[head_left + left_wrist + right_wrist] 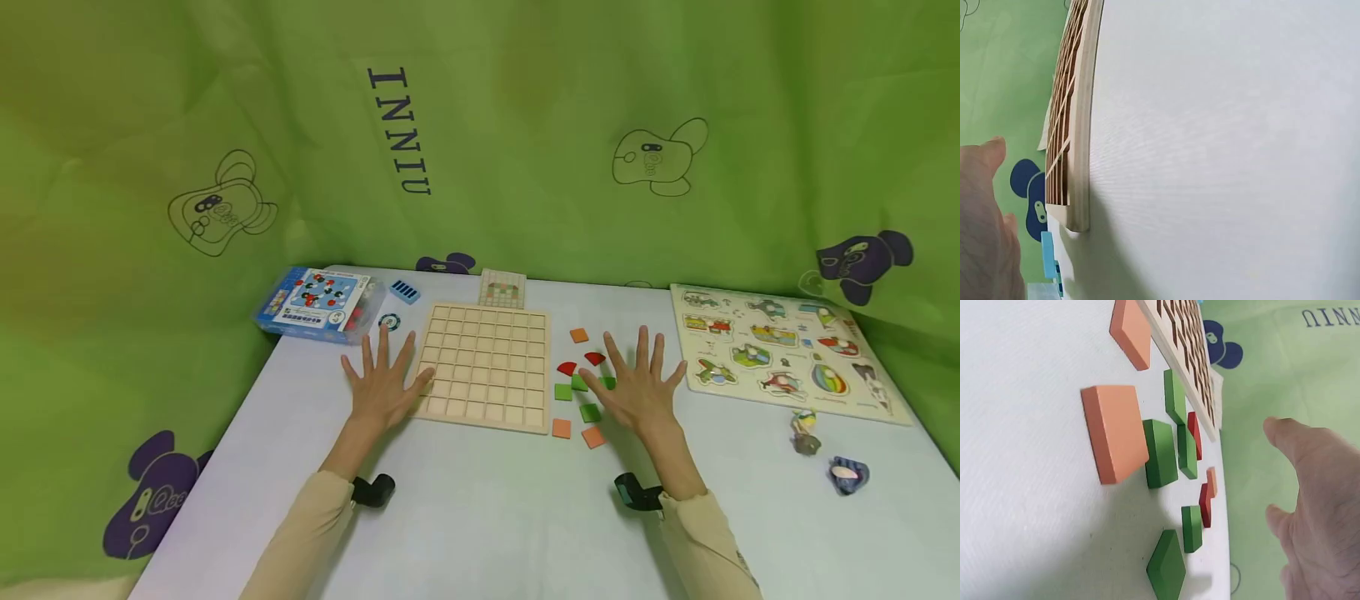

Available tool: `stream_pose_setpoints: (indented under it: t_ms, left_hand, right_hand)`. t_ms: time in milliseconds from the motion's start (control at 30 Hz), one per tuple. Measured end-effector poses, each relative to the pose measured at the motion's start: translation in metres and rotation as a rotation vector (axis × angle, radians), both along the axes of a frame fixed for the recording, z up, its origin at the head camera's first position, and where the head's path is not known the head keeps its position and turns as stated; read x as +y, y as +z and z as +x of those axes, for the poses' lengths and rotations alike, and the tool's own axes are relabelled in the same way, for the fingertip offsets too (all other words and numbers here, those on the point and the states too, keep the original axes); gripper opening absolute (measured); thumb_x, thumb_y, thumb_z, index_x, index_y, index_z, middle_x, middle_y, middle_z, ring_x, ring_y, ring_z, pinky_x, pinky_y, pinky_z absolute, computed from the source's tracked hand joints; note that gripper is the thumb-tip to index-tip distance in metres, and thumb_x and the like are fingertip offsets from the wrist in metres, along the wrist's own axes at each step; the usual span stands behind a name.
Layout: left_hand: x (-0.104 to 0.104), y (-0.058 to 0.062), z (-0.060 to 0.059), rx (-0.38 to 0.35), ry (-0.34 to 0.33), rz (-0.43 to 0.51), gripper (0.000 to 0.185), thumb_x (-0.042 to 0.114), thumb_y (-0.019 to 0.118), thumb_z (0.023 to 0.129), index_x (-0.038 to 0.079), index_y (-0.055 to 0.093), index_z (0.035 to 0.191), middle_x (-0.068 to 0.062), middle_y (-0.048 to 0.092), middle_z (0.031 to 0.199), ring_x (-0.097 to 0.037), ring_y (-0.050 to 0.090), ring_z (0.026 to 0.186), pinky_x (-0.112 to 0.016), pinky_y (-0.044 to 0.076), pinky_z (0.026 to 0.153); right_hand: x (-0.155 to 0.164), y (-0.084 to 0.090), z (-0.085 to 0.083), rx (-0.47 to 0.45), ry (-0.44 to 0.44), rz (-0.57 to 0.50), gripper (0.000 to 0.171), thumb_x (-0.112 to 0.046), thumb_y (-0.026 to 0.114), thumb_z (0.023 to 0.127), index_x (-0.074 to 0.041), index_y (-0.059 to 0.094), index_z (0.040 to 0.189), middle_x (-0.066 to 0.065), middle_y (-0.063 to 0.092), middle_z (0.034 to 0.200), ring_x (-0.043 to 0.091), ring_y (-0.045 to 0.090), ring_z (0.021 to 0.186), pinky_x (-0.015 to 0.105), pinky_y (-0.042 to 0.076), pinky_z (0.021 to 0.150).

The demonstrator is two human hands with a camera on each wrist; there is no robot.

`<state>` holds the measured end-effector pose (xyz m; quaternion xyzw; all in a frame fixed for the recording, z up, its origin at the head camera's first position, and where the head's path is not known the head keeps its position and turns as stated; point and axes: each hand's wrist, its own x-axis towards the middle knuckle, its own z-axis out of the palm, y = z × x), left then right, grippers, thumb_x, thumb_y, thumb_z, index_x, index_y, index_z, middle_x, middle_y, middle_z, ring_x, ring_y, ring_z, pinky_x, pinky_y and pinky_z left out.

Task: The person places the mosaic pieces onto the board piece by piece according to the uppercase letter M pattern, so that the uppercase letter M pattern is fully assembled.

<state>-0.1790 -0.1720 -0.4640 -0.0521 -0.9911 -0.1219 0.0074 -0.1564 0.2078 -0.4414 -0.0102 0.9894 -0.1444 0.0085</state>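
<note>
Fabric (525,125), green and printed, towers behind the grid board (480,367), and here's the pale surface (480,508) spreading beneath it. Well right of the board lies the picture puzzle (738,321); the grid board itself shows bare cells all the way across! Behind it and to its left, a boxed kit (318,304). Now the hands: left hand (380,392) at the board's left edge, thumb over the rim in the head view, contact impossible to call; right hand (641,392) out to the board's right, above the loose pieces. Both sets of fingers splayed wide, nothing in either grip! Behind the board, a small pattern card (502,289). And just right of the board, the little stuff: orange tiles (562,428), green tiles (590,412), red wedges (566,367), all off the grid.

Where's the danger? That left thumb, I'd say: catch the rim and the board could skid. The right palm looks risky too; drop it carelessly and tiles could scatter. And those pieces lie flat and close, so a hasty pinch might nudge a neighbour.
</note>
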Motion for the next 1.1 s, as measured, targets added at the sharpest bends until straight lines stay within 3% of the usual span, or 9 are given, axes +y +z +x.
stream_pose_setpoints:
  t_ms: [233,467,700,833,1100]
  left_hand:
    - [-0.003,-0.002,0.01,0.055,-0.059,0.036,0.072,0.059,0.04,0.095,0.022,0.022,0.154,-0.018,-0.001,0.16,-0.047,-0.002,0.142,-0.074,-0.007,0.103]
    - [-0.017,-0.001,0.025,-0.075,-0.288,0.138,0.069,0.047,0.05,0.096,0.015,0.026,0.152,-0.015,0.004,0.16,-0.044,-0.002,0.143,-0.069,-0.002,0.108]
    - [-0.028,-0.002,0.021,-0.022,-0.431,0.171,0.068,0.036,0.067,0.087,0.007,0.043,0.144,-0.015,0.028,0.154,-0.046,0.019,0.14,-0.068,0.015,0.107]
    - [-0.031,-0.003,0.016,-0.023,-0.445,0.212,0.07,0.037,0.071,0.082,0.006,0.048,0.14,-0.011,0.032,0.153,-0.042,0.03,0.137,-0.064,0.023,0.107]
    - [-0.031,-0.006,0.014,-0.028,-0.402,0.211,0.072,0.04,0.073,0.078,0.009,0.05,0.139,-0.008,0.033,0.153,-0.038,0.034,0.136,-0.067,0.03,0.102]
  right_hand:
    - [0.004,-0.001,0.002,0.006,-0.011,0.007,0.084,-0.07,0.034,0.091,-0.017,0.021,0.154,0.028,-0.008,0.156,0.047,-0.016,0.14,0.078,-0.011,0.097]
    - [0.006,-0.002,0.007,0.014,-0.023,-0.006,0.084,-0.07,0.034,0.091,-0.017,0.021,0.154,0.029,-0.008,0.156,0.048,-0.014,0.14,0.078,-0.01,0.097]
    - [0.011,-0.001,0.011,0.019,-0.021,-0.038,0.083,-0.069,0.035,0.091,-0.015,0.021,0.154,0.031,-0.008,0.155,0.05,-0.013,0.14,0.08,-0.01,0.096]
    - [0.013,-0.001,0.012,0.019,-0.013,-0.061,0.083,-0.068,0.035,0.092,-0.015,0.021,0.154,0.031,-0.008,0.154,0.05,-0.014,0.139,0.08,-0.009,0.095]
    - [0.02,-0.001,0.014,0.006,-0.002,-0.09,0.082,-0.066,0.035,0.093,-0.013,0.02,0.153,0.033,-0.01,0.153,0.053,-0.013,0.138,0.08,-0.009,0.096]
